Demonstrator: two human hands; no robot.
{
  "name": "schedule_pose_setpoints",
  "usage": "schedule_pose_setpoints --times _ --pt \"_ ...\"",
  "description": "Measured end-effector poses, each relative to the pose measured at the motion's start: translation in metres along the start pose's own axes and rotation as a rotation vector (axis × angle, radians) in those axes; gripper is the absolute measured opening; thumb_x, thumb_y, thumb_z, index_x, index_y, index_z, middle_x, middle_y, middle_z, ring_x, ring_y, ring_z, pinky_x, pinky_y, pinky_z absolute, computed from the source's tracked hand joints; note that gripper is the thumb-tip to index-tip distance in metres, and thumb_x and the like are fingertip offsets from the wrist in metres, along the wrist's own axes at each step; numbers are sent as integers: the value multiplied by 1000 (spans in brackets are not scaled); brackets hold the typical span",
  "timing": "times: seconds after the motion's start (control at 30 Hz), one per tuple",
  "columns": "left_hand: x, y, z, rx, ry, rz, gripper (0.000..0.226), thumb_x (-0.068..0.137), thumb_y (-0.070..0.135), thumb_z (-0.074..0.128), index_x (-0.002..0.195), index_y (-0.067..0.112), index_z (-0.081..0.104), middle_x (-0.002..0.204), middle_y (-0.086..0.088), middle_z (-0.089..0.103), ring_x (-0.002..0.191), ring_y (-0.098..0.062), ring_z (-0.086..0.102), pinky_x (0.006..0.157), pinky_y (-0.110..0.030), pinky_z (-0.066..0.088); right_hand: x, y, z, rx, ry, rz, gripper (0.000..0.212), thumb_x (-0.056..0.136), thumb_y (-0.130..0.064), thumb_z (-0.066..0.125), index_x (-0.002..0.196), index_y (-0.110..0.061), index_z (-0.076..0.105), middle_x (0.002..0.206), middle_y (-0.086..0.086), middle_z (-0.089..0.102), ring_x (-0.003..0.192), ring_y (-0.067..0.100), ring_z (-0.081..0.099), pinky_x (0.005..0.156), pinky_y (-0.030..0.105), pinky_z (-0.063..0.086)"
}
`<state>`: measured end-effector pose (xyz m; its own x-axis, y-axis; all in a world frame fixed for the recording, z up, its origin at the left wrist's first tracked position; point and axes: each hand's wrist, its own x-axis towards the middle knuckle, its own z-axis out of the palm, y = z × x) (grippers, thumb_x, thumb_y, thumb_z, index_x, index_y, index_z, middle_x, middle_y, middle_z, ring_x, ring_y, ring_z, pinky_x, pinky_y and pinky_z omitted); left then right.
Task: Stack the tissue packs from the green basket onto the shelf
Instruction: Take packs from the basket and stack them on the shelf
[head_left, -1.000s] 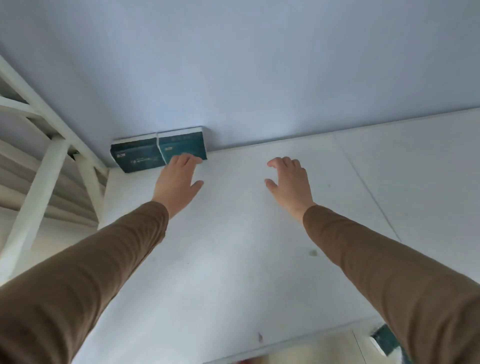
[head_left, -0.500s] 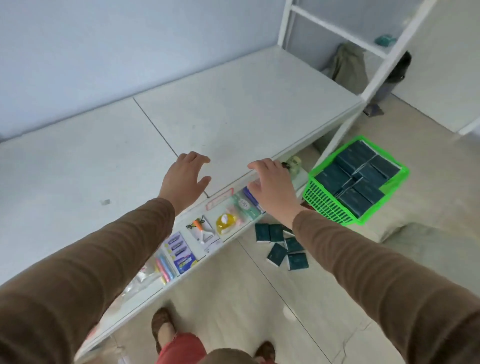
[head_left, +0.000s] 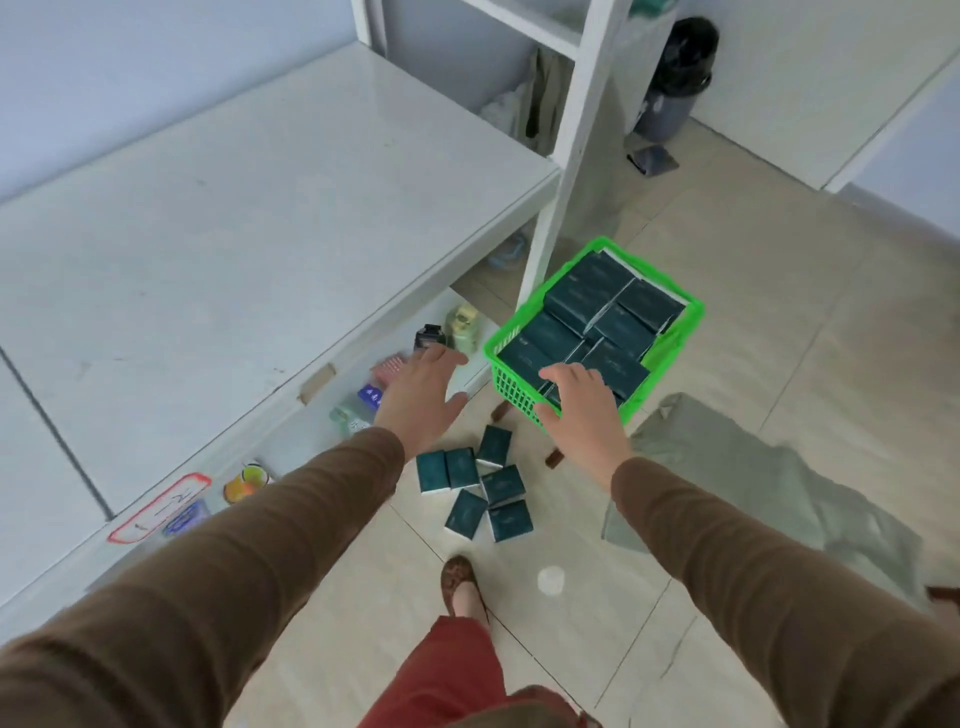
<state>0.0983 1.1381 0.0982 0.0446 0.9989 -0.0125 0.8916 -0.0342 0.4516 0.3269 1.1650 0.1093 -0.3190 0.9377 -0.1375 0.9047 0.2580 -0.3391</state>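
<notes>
Head view: dark tissue packs (head_left: 592, 317) fill the green basket (head_left: 670, 358) at two o'clock. Right hand (head_left: 582, 410), fingers (head_left: 571, 375) loosely spread, hovers over its near rim, holding nothing; left hand (head_left: 421, 400) splayed, empty, near the shelf (head_left: 218, 218).

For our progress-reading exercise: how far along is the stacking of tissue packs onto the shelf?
Done: no packs show on the visible shelf top. In hand: both hands empty, right hand reaching over the green basket, left hand open. Left: the basket's packs; six more lie on the floor.
</notes>
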Motion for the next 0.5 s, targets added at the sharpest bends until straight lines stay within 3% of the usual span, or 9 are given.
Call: schedule_pose_setpoints --times 0.2,0.5 --pt "98 43 50 -40 -129 1 47 90 25 64 135 16 50 133 -5 50 123 -25 45 104 -37 39 58 98 -9 110 -58 144 42 96 -26 61 135 -15 51 130 6 56 121 26 48 103 41 42" --pt "255 74 130 54 -262 -107 56 91 26 61 142 16 42 139 -4 44 126 -26 42 103 -44 40 180 233 3 260 -140 373 45 96 -21 61 138 -12 48 133 9 51 123 27 50 100 38 43"
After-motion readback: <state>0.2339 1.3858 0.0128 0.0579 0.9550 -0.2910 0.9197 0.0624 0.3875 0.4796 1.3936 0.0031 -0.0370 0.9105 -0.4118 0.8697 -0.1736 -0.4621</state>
